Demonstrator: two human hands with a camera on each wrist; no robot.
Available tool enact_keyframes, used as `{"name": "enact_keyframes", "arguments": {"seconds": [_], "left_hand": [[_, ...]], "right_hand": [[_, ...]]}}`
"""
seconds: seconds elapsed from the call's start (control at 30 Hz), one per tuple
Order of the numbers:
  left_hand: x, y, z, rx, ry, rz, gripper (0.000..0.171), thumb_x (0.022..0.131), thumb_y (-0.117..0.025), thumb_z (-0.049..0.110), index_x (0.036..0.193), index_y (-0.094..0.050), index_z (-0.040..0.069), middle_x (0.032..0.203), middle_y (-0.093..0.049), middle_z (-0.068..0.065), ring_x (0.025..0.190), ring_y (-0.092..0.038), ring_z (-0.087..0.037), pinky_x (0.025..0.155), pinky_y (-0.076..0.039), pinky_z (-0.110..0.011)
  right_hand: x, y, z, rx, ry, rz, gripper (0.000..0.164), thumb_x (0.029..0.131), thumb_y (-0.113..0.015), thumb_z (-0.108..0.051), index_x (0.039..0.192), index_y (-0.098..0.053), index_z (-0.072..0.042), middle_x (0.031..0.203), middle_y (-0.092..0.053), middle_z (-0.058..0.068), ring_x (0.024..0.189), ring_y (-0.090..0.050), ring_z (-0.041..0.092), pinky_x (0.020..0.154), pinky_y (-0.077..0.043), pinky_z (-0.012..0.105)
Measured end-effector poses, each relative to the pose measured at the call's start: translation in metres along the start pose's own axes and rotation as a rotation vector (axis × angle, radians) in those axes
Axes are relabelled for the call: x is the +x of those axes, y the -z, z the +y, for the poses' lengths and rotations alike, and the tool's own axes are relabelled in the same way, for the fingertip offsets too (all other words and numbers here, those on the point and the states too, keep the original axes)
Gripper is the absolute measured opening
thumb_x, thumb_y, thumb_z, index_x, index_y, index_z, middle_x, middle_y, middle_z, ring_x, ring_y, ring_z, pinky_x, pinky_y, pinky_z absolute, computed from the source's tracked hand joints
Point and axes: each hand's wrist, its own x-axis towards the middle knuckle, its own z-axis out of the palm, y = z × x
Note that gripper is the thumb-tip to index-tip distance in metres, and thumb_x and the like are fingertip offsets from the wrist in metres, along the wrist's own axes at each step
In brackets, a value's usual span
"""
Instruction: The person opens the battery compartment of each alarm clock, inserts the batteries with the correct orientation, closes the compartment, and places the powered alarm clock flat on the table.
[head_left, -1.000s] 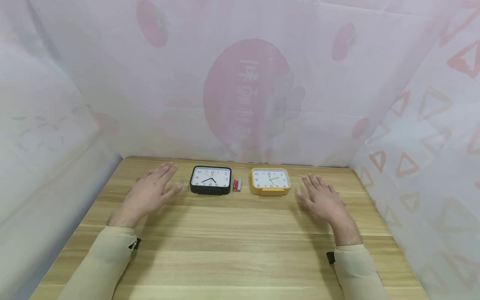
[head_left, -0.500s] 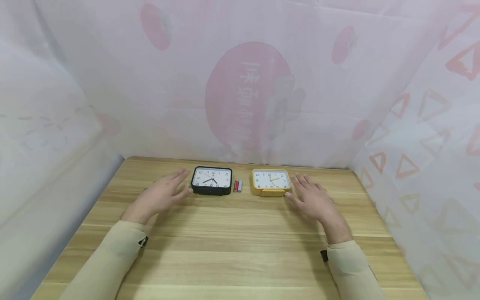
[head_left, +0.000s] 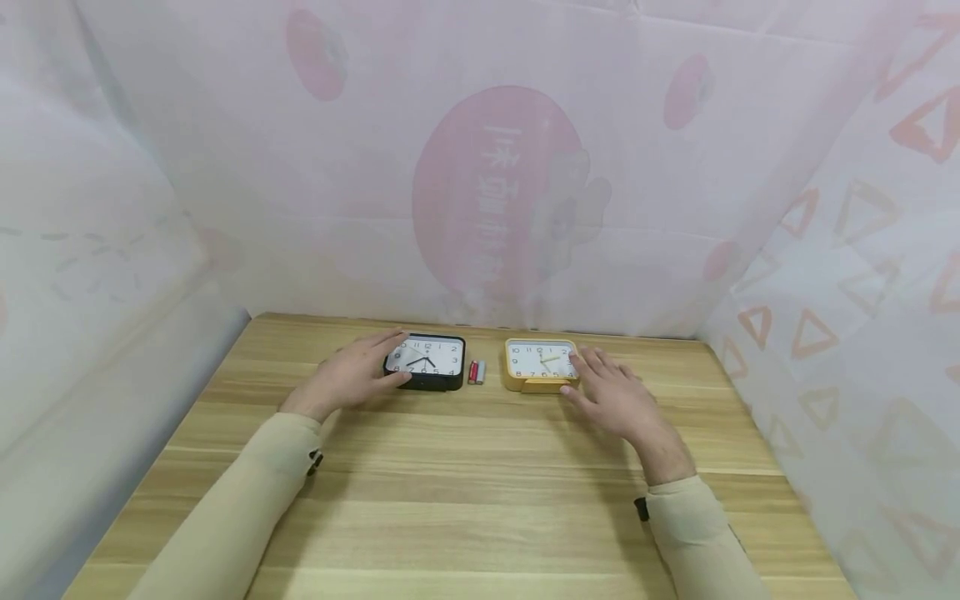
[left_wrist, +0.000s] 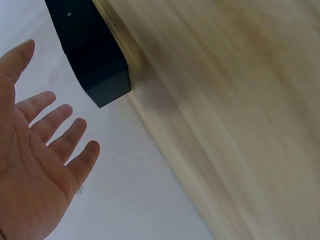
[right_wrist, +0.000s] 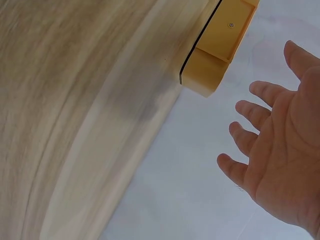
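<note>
A black-framed alarm clock (head_left: 425, 361) lies face up toward the back of the table, its side also showing in the left wrist view. My left hand (head_left: 351, 377) hovers at its left end, with fingertips overlapping the frame in the head view; the left wrist view shows the palm and spread fingers apart from it. To the right is a yellow alarm clock (head_left: 542, 363). Over its right end reaches my right hand (head_left: 615, 397), fingers straight and spread, apart from the yellow casing in the right wrist view. Between the clocks lie a red battery (head_left: 472, 372) and a grey battery (head_left: 481, 372).
The wooden table (head_left: 480, 492) ends at a back edge just behind the clocks. A pale printed cloth (head_left: 360, 183) rises behind it and along both sides.
Both hands have moved inward: the left one rightward to the black clock, the right one leftward to the yellow clock. The clocks and batteries stay where they were on the table.
</note>
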Motion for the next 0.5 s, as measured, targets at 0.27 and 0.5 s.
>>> {"name": "enact_keyframes", "arguments": {"seconds": [0.27, 0.5], "left_hand": [[0.024, -0.006, -0.005, -0.005, -0.009, -0.060, 0.101, 0.106, -0.083, 0.057, 0.186, -0.036, 0.015, 0.194, -0.034, -0.016, 0.174, -0.041, -0.053, 0.142, -0.036, -0.078], [0.041, -0.007, -0.009, -0.046, -0.038, -0.106, 0.107, 0.102, -0.091, 0.050, 0.185, -0.036, 0.011, 0.193, -0.033, -0.021, 0.175, -0.039, -0.055, 0.143, -0.034, -0.077]], "right_hand": [[0.000, -0.003, -0.002, 0.014, 0.009, -0.008, 0.081, 0.124, -0.050, -0.056, 0.186, -0.030, -0.008, 0.195, -0.027, 0.020, 0.183, -0.024, 0.049, 0.148, -0.022, 0.077], [0.001, -0.005, -0.002, 0.011, 0.016, -0.004, 0.081, 0.124, -0.050, -0.056, 0.187, -0.030, -0.010, 0.196, -0.028, 0.019, 0.182, -0.025, 0.049, 0.148, -0.024, 0.078]]}}
